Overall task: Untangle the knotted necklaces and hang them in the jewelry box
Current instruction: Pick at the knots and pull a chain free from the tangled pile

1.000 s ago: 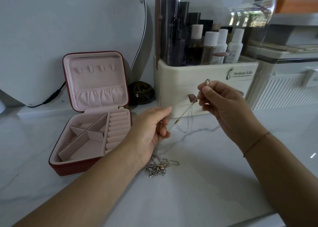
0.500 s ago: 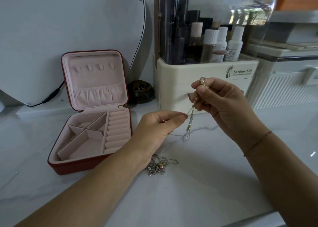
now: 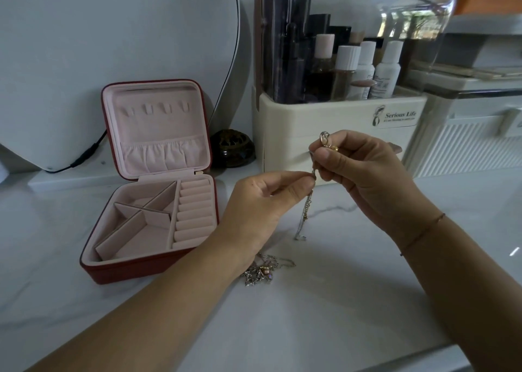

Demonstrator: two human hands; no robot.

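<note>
Marble counter (image 3: 310,323) nearest, both forearms reaching in over it. Small tangled pile of necklaces (image 3: 261,270) lies on the counter just beside and partly under the left wrist, right of the jewelry box. Left hand (image 3: 262,205) has fingers curled, thumb and forefinger tips pinched on a thin chain (image 3: 306,210). Right hand (image 3: 364,174), just beside and slightly above it, has fingers curled and pinches the upper part of the same chain; gold ring-shaped pendant (image 3: 324,139) sticks up above its fingertips. Chain hangs down between the hands; cannot tell if its lower end touches the counter. Thin bracelet (image 3: 423,230) on the right wrist. Jewelry box (image 3: 127,271) sits left, red outside, pink lining, lid (image 3: 158,123) upright with a row of hooks and a gathered pocket, nothing hung on the hooks. Behind: dark round jar (image 3: 231,148), cream organizer (image 3: 324,117) holding bottles (image 3: 387,69), mirror (image 3: 113,32) far left.
</note>
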